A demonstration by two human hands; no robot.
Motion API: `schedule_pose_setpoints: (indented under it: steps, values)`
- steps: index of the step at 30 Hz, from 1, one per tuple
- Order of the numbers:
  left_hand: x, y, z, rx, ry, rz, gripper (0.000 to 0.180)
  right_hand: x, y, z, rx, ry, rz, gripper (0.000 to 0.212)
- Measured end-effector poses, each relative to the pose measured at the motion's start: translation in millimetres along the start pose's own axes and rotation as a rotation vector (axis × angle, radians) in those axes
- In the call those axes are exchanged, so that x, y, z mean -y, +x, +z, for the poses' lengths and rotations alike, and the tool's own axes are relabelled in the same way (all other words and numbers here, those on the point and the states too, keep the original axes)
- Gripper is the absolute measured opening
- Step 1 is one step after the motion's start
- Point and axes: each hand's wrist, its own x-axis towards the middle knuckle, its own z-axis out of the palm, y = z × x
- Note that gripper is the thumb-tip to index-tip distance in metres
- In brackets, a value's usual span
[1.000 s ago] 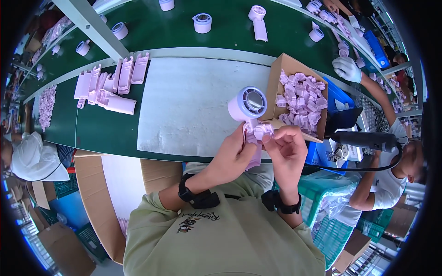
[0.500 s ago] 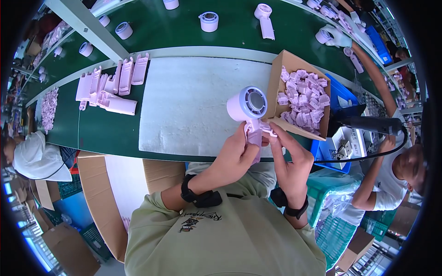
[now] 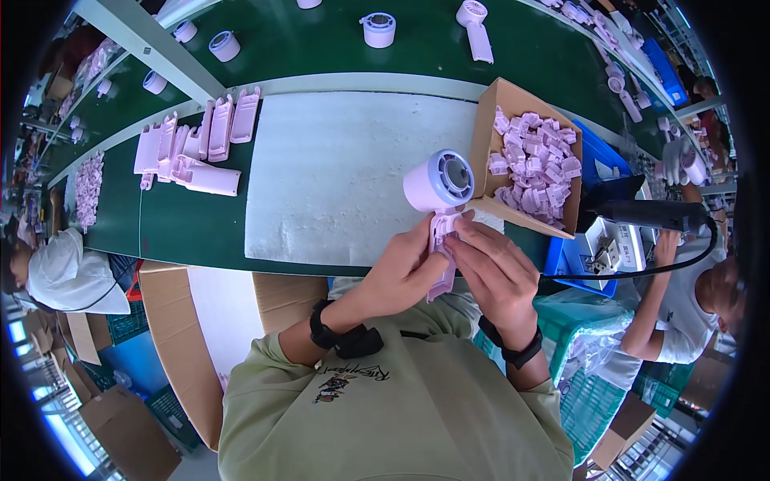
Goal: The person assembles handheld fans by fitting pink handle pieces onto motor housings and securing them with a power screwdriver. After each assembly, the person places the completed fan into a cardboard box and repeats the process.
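A lilac handheld fan [image 3: 433, 186] with a round blue-rimmed head is held upright over the front edge of the work mat. My left hand [image 3: 407, 268] is closed around its handle from the left, thumb on the front. Against the upper handle, where its hollow inside shows, the fingers of my right hand [image 3: 499, 276] are pressed together. Any small part under those fingertips is hidden. To the right stands a cardboard box [image 3: 486, 144] of small lilac plastic pieces [image 3: 536, 172]. Several lilac handle shells [image 3: 210, 175] lie in a group at the left.
A white mat [image 3: 329, 176] covers the middle of the green bench. Blue bins [image 3: 561, 258] and a dark tool with a cable [image 3: 651, 215] are at the right. Fan heads [image 3: 378, 30] stand on the green surface behind. A co-worker [image 3: 674, 305] sits at the right, another [image 3: 72, 272] at the left.
My right hand has turned and its fingers now press flat on the handle; the small lilac piece they held beside it is no longer visible. The co-worker's gloved hand at upper right has withdrawn.
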Motion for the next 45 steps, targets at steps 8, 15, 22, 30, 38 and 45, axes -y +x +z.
schedule_pose_setpoints:
  steps: [8,15,22,30,38,45]
  values:
    - [-16,0,11,0.047,-0.260,0.105,0.050,16,-1,-1,-0.207,0.104,-0.065,0.026]
    - [-34,1,13,0.075,-0.072,0.398,0.049,20,-13,-2,0.190,1.258,0.559,0.023]
    - [-29,3,11,0.037,0.033,0.361,0.043,11,-20,8,0.193,1.492,0.687,0.025]
    - [-35,-4,13,-0.124,-0.122,0.016,0.041,12,-8,7,0.347,1.498,0.863,0.027]
    - [-35,6,-6,-0.364,-0.656,-0.006,0.034,-44,-15,-42,-0.845,-0.453,0.556,0.074]
    - [-25,-3,12,-0.094,-0.661,-0.309,0.030,-91,-3,-92,-1.033,0.123,0.624,0.049]
